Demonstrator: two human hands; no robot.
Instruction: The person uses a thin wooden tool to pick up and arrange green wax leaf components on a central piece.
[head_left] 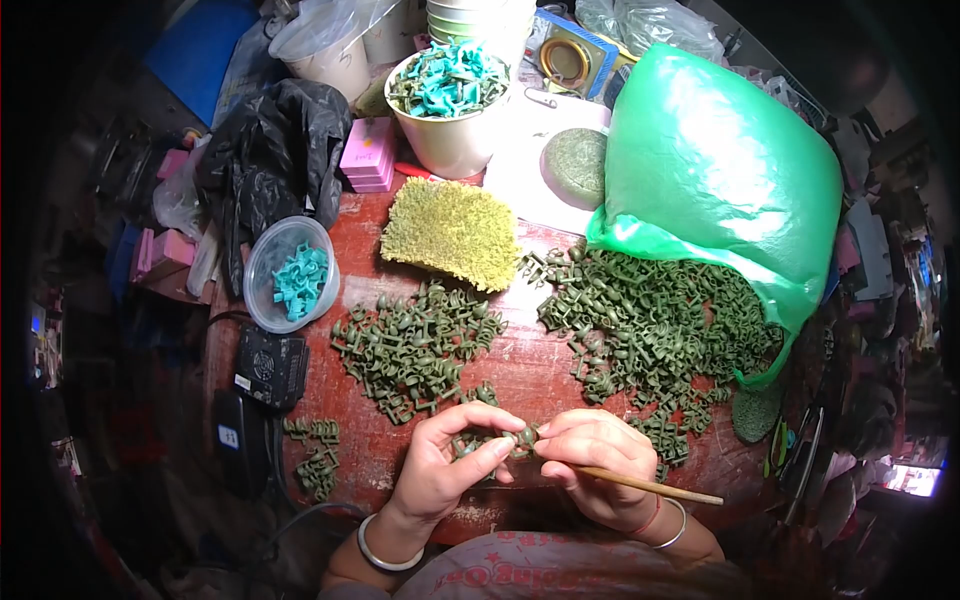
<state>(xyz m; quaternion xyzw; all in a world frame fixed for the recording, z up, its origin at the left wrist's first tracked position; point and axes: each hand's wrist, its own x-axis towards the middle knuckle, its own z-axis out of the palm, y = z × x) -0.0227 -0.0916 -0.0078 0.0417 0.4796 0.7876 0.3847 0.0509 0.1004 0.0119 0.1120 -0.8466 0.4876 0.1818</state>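
Near the table's front edge my left hand pinches a small dark green ring-like piece with a rounded top. My right hand is closed round a thin tool with a wooden handle, which points to the lower right; its working end is hidden by the fingers. The right fingertips meet the small piece from the other side. Beyond the left hand lies a pile of similar green pieces. A larger pile of them spreads beyond the right hand.
A green plastic bag bulges behind the large pile. A yellow-green sponge block lies mid-table. Turquoise pieces fill a clear tub and top a white bucket. Pink blocks, a black bag and a black device stand leftward.
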